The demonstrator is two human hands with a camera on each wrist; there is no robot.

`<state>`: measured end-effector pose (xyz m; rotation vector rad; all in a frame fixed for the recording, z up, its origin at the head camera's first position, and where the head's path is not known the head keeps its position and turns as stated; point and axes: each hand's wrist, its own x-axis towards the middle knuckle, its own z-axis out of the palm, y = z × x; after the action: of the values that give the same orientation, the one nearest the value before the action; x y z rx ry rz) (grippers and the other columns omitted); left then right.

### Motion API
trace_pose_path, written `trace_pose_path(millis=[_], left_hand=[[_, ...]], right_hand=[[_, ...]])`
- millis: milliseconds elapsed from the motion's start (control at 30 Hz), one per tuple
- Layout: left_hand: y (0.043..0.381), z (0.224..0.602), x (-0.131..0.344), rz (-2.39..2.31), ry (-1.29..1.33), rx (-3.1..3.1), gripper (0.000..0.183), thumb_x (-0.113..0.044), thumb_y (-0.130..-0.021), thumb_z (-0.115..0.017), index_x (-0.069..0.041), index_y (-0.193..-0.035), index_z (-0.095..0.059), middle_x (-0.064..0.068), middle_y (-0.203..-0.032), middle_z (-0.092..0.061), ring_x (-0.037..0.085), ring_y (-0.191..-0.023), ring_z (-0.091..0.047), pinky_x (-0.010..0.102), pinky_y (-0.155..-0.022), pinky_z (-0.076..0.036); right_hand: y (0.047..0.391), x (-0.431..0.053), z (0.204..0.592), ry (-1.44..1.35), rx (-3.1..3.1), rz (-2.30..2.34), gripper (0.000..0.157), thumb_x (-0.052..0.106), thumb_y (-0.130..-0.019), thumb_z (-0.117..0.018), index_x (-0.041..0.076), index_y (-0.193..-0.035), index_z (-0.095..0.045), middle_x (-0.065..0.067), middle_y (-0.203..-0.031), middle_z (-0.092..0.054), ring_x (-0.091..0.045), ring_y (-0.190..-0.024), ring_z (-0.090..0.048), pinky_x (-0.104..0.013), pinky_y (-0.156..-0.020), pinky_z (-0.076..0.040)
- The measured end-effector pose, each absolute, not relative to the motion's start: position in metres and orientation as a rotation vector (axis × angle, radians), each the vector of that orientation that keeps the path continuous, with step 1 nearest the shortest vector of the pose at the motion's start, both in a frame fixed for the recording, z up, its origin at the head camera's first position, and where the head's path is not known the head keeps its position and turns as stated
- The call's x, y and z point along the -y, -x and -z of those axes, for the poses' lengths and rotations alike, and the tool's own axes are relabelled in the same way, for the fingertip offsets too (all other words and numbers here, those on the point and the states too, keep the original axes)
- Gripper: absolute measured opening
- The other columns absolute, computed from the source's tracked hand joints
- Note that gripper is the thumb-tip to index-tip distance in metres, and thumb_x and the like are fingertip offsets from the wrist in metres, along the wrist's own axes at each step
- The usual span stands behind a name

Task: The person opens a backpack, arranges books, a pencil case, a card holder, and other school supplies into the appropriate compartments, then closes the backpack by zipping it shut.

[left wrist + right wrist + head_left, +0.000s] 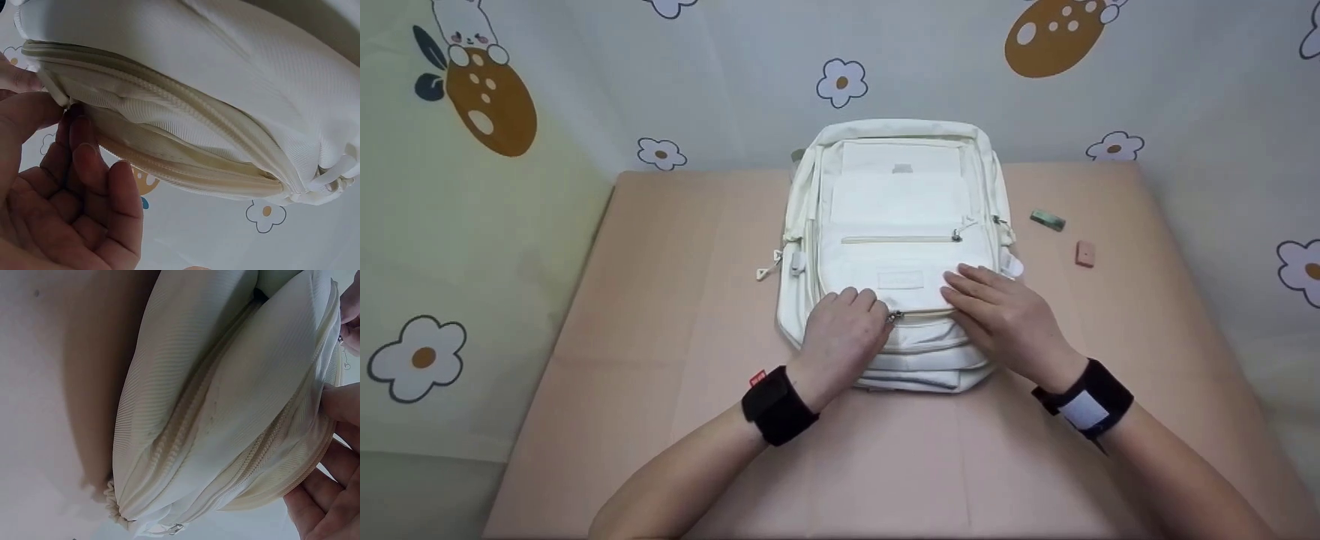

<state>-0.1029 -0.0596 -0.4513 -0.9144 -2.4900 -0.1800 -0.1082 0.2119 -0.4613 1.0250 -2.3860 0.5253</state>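
Note:
A white backpack (900, 202) lies on the table, its bottom end toward me. At its lower front, my left hand (846, 330) pinches a zipper pull (895, 317) between thumb and fingers. The front pocket (169, 124) gapes along its zipper in the left wrist view. My right hand (1016, 319) lies at the right of the lower front panel, fingers stretched over it. The right wrist view shows that thumb (340, 404) on one side of the pocket edge (304, 475) and the fingers on the other, holding the edge.
Right of the backpack lie a small green block-like item (1048, 220) and a small pink one (1084, 253). Zipper pulls and a strap end (765, 272) stick out on the left side. A patterned cloth (735, 82) hangs behind the table (690, 262).

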Motion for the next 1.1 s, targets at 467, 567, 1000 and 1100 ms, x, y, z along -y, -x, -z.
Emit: trace_pose_path(millis=[467,567,1000,1100], left_hand=[[0.101,0.443,0.073,0.453,0.990,2.552,0.010,-0.017,-0.098,-0.070,-0.009,-0.094,-0.067,0.000,-0.081,-0.062,0.017,-0.070,-0.058,0.031,-0.060,-0.048],[0.101,0.443,0.076,0.485,1.003,2.535,0.009,-0.015,-0.099,-0.068,-0.008,-0.093,-0.068,0.001,-0.081,-0.062,0.017,-0.070,-0.058,0.030,-0.060,-0.048],[0.108,0.449,0.124,0.552,0.861,2.610,0.003,-0.013,-0.094,-0.075,-0.011,-0.095,-0.073,0.003,-0.087,-0.065,0.023,-0.075,-0.061,0.037,-0.061,-0.049],[0.109,0.451,0.128,0.608,0.853,2.664,0.004,-0.014,-0.094,-0.075,-0.012,-0.097,-0.074,0.002,-0.087,-0.065,0.022,-0.076,-0.060,0.037,-0.062,-0.049]], right_hand=[[0.108,-0.211,0.463,-1.018,2.400,-0.535,0.042,0.006,-0.087,-0.079,0.006,-0.128,-0.071,-0.010,-0.133,-0.067,-0.031,-0.127,-0.061,-0.050,-0.101,-0.051],[0.108,-0.211,0.462,-1.024,2.387,-0.524,0.042,0.005,-0.086,-0.079,0.005,-0.127,-0.072,-0.010,-0.132,-0.067,-0.031,-0.126,-0.061,-0.050,-0.100,-0.051],[0.108,-0.212,0.461,-1.036,2.395,-0.516,0.041,0.006,-0.088,-0.078,0.005,-0.128,-0.072,-0.011,-0.133,-0.067,-0.031,-0.127,-0.060,-0.050,-0.100,-0.051],[0.108,-0.212,0.461,-1.036,2.398,-0.512,0.041,0.005,-0.088,-0.078,0.005,-0.128,-0.071,-0.011,-0.133,-0.067,-0.031,-0.127,-0.060,-0.050,-0.101,-0.051]])
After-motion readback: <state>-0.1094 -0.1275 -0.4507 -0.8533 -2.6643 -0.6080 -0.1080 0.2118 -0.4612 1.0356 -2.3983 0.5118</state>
